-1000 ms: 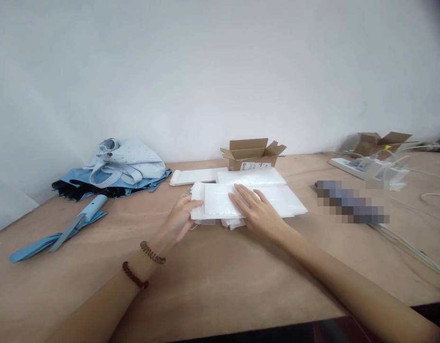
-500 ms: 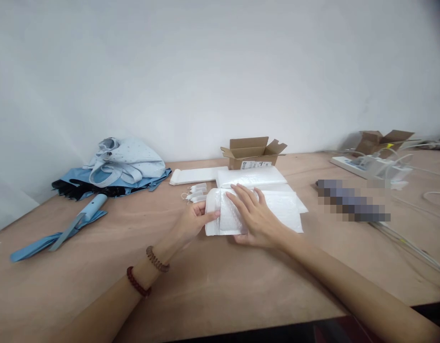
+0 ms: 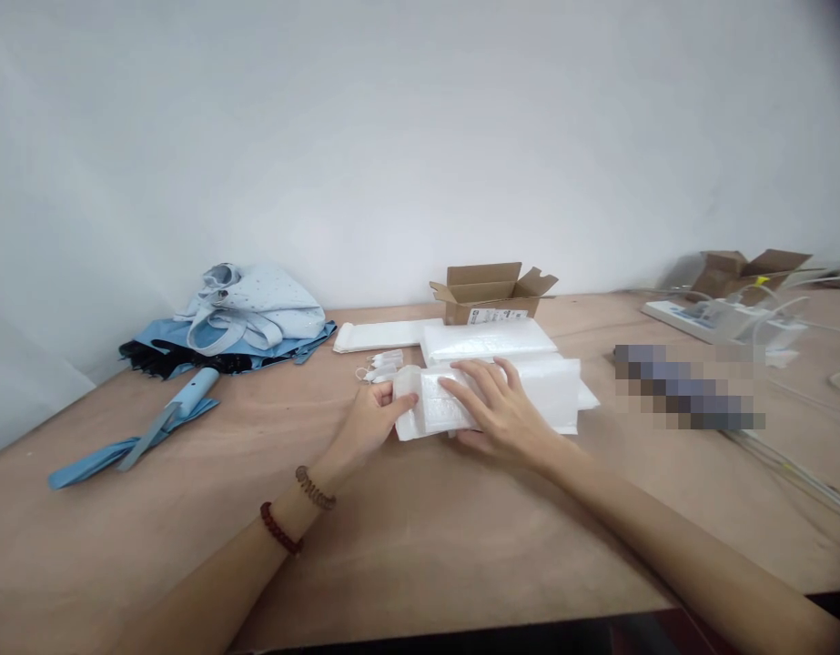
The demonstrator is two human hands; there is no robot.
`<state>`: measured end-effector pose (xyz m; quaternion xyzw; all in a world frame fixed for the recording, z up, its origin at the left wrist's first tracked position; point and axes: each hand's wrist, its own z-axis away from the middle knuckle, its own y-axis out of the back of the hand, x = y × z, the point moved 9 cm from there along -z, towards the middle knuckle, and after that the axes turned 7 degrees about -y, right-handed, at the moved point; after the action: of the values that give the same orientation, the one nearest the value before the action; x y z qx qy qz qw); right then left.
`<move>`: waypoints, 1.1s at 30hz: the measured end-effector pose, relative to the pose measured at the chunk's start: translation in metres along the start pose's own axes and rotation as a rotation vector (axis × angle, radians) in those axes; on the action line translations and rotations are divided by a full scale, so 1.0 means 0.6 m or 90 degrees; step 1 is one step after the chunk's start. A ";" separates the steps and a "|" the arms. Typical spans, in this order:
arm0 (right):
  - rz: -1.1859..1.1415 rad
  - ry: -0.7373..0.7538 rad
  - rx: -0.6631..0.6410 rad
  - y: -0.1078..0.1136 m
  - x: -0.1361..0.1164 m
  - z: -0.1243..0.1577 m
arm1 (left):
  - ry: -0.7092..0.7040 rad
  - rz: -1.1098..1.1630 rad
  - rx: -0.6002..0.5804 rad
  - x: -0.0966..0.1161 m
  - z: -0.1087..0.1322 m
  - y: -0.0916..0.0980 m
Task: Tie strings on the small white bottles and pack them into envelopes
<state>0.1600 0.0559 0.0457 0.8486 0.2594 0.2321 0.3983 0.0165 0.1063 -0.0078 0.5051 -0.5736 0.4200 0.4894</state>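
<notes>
A white bubble mailer (image 3: pixel 552 391) lies across the front of my hands, above the table. Its left end is pinched between the thumb and fingers of my left hand (image 3: pixel 374 417). My right hand (image 3: pixel 505 414) rests on the mailer's middle with its fingers spread, the thumb near the lower edge. Just behind is another white padded mailer (image 3: pixel 488 340), with a white corner showing at the right. Small white tagged items (image 3: pixel 385 361) with loops lie beyond my left hand.
An open cardboard box (image 3: pixel 488 296) stands by the wall, beside a flat white packet (image 3: pixel 385 335). A blue umbrella (image 3: pixel 194 391) and a pale cloth bag (image 3: pixel 262 309) are at left. A power strip (image 3: pixel 679 318), cables and a pixelated object (image 3: pixel 685 387) are at right.
The view has shifted slightly, moving the scene rightwards. The front mailer is tilted a little more, its right end raised. Both hands keep their places on it.
</notes>
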 end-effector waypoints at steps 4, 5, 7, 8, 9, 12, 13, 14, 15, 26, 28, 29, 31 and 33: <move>0.017 -0.012 0.019 0.000 0.012 0.000 | -0.004 -0.123 0.009 0.003 -0.013 0.032; 0.019 -0.021 0.023 0.001 0.018 0.000 | -0.019 -0.161 0.023 0.008 -0.017 0.048; 0.017 -0.041 0.029 0.002 0.031 0.000 | -0.064 -0.258 0.090 0.023 -0.026 0.092; 0.011 -0.052 0.031 0.002 0.038 0.000 | -0.100 -0.344 0.143 0.034 -0.028 0.118; 0.002 -0.063 0.034 0.002 0.046 0.001 | -0.144 -0.436 0.189 0.047 -0.028 0.140; -0.039 -0.096 0.045 0.001 0.066 0.003 | -0.203 -0.601 0.210 0.051 -0.036 0.174; -0.052 -0.104 0.049 0.001 0.070 0.004 | -0.189 -0.612 0.192 0.041 -0.042 0.180; -0.062 -0.109 0.050 0.000 0.073 0.005 | -0.170 -0.609 0.173 0.029 -0.047 0.184; -0.071 -0.112 0.051 -0.001 0.075 0.005 | -0.152 -0.599 0.155 0.019 -0.051 0.185; -0.103 -0.132 -0.004 -0.028 0.080 0.006 | -0.203 -0.574 0.144 0.054 -0.043 0.169; -0.102 -0.134 -0.012 -0.028 0.080 0.006 | -0.244 -0.568 0.166 0.078 -0.035 0.165; -0.103 -0.136 -0.014 -0.028 0.080 0.006 | -0.260 -0.563 0.179 0.089 -0.030 0.163; -0.106 -0.140 -0.016 -0.026 0.079 0.005 | -0.275 -0.549 0.195 0.107 -0.022 0.154; -0.110 -0.142 -0.018 -0.025 0.079 0.004 | -0.279 -0.531 0.188 0.117 -0.016 0.140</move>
<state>0.1934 0.0921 0.0410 0.8381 0.2823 0.1044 0.4550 -0.0660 0.1155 0.0639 0.8321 -0.3465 0.1492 0.4064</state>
